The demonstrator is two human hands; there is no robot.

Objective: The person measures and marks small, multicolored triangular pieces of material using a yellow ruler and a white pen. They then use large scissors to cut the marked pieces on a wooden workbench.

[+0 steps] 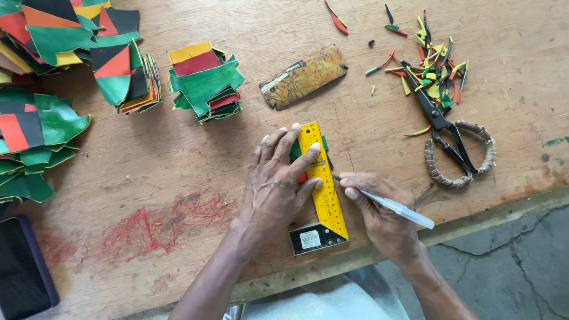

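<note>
The left hand (275,181) pressed flat on the yellow ruler (323,181), pinning a green piece (295,151) under it. Right beside the ruler, the right hand (373,204) pinched a pen (394,207).

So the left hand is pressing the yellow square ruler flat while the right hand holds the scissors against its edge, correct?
Not quite. The head view shows the right hand holding a clear pen, not scissors; the scissors lie untouched on the table. The left hand does press the yellow square ruler flat.
</note>
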